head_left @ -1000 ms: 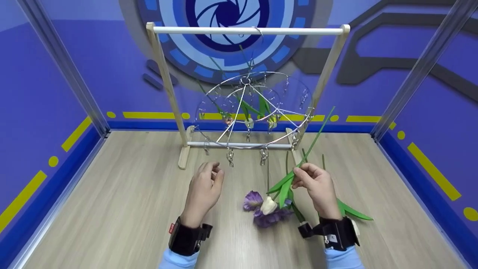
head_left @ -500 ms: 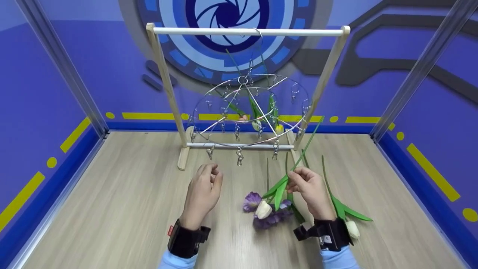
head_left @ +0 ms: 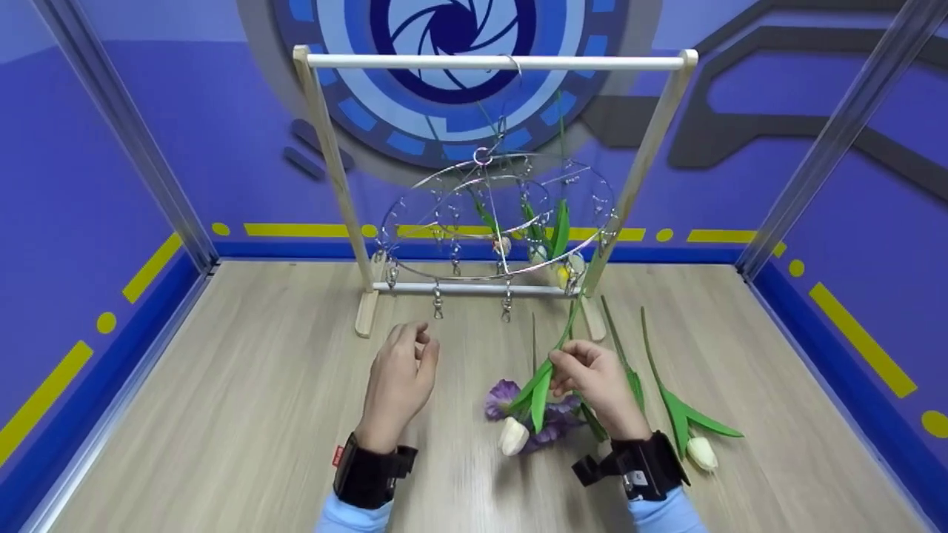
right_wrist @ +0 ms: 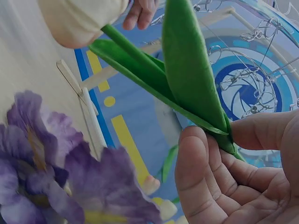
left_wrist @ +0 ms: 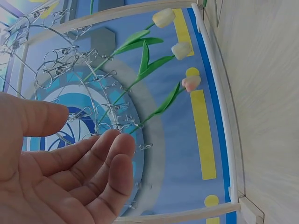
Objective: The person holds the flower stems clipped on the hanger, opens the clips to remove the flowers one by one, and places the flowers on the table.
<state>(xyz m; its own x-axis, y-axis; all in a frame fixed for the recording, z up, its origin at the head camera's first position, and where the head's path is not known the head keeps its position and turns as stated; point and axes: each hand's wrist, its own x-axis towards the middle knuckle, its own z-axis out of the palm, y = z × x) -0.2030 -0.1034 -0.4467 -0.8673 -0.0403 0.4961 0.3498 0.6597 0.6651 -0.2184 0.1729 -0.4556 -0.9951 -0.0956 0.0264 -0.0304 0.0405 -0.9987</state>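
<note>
Step in hand, as I read it: getting a tulip up to the round wire clip hanger (head_left: 495, 222) on the wooden rack (head_left: 326, 178) at the desk's far edge. Right hand (head_left: 592, 381) pinches the white tulip (head_left: 513, 435) by its green stem near the leaves (right wrist view shows thumb and fingers (right_wrist: 201, 177) closed on the stem), bloom hanging down just over the purple flower (head_left: 505, 396) lying mid-desk. Stem's upper end points toward the hanger's lower right clips. Left hand (head_left: 400, 377) is free, holding nothing, fingers loosely bent, palm facing the hanger, just below the front clips (head_left: 437, 303). Next move probably needs the left hand to squeeze a clip open while the right feeds the stem tip in. Three tulips already hang from the hanger (left_wrist: 184, 49). Another white tulip (head_left: 700, 451) lies toward the desk's right edge, near the right wrist.
</note>
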